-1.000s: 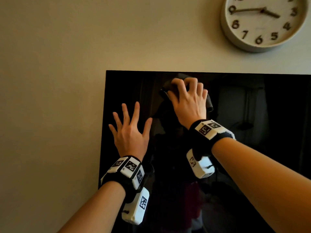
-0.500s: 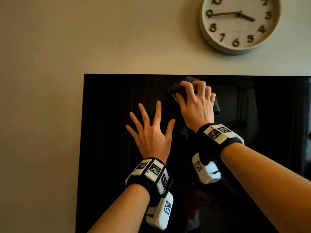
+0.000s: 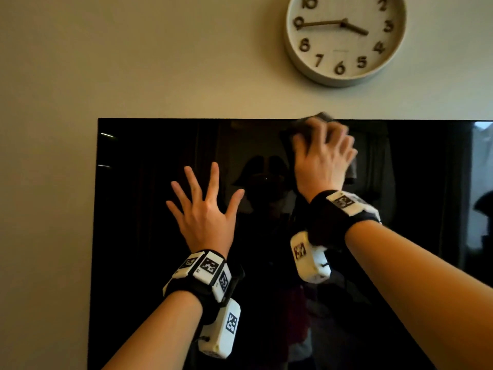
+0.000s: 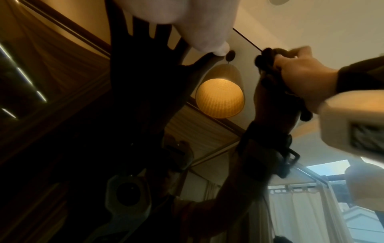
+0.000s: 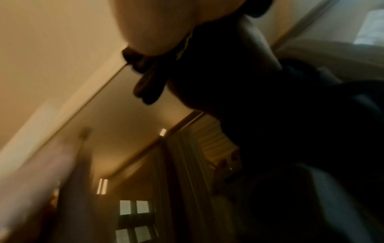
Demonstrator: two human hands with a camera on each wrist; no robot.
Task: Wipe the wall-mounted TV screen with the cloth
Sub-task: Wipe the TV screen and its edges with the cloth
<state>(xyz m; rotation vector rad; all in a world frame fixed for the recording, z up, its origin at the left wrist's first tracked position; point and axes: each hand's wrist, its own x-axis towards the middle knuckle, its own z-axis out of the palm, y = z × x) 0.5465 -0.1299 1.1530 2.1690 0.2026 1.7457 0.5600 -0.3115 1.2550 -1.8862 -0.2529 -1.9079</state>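
Observation:
The black TV screen [image 3: 149, 222] hangs on a beige wall and fills the lower part of the head view. My right hand [image 3: 321, 156] grips a dark crumpled cloth [image 3: 322, 116] and presses it against the screen at its top edge, motion-blurred. The cloth pokes slightly above the edge. In the left wrist view the same right hand [image 4: 299, 77] holds the cloth [image 4: 265, 60] at the top edge. My left hand [image 3: 204, 206] lies flat on the glass with fingers spread, left of and below the right hand. The right wrist view shows the cloth [image 5: 147, 78] under my palm.
A round pale wall clock [image 3: 344, 36] hangs just above the TV, up and right of the cloth. The TV's left edge [image 3: 96, 209] meets bare wall. The glass reflects a glowing round lamp [image 4: 220, 97], curtains and a window.
My right hand has swept the cloth rightward and up to the screen's top edge. My left hand has slid to the right across the glass, still flat and spread.

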